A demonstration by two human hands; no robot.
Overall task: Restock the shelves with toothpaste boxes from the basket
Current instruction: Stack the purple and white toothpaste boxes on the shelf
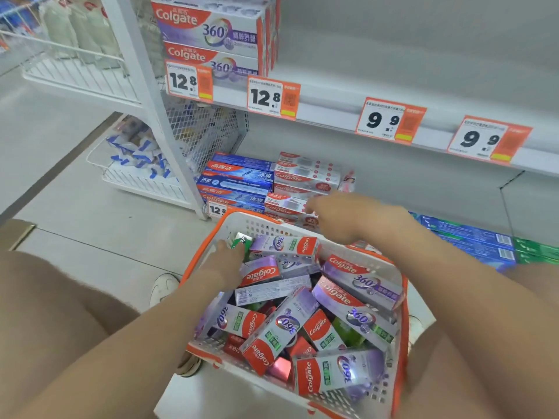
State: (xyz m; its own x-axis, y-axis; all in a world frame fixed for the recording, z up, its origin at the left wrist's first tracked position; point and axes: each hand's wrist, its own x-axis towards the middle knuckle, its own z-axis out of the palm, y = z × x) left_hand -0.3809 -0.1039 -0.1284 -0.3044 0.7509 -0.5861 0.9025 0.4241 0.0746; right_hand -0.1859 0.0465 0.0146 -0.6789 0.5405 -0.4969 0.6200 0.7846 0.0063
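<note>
— Pale floor (75,207) at 9 o'clock, white shelves (326,114) from 12 round to 3. Where's the stock?

— Mostly in the basket (403,313) at 6 o'clock. Its boxes (357,316) lie jumbled, their long axes pointing every way, and some logos are upside down.

— Any shelved?

— A purple stack (211,28) sits at 11 o'clock on the upper shelf, long axes along the shelf front. On the bottom shelf, near centre, there's a blue stack (239,179) with a red stack (302,176) just beside it. Both lie flat, long axes roughly 9 to 3. A teal stack (472,237) lies at 3 o'clock.

— Hands?

— The left hand (225,258) is in the basket's far-left corner. Its fingers are fairly straight, tips on a green box (242,239), and it grips nothing. The right hand (341,216) is past the far rim, fingertips at the red stack's near end. It's blurred, so I cannot tell whether it holds a box.

— Tags?

— Price tags (264,96) line the upper shelf's edge: 12.8 twice, 9.9 twice.
</note>
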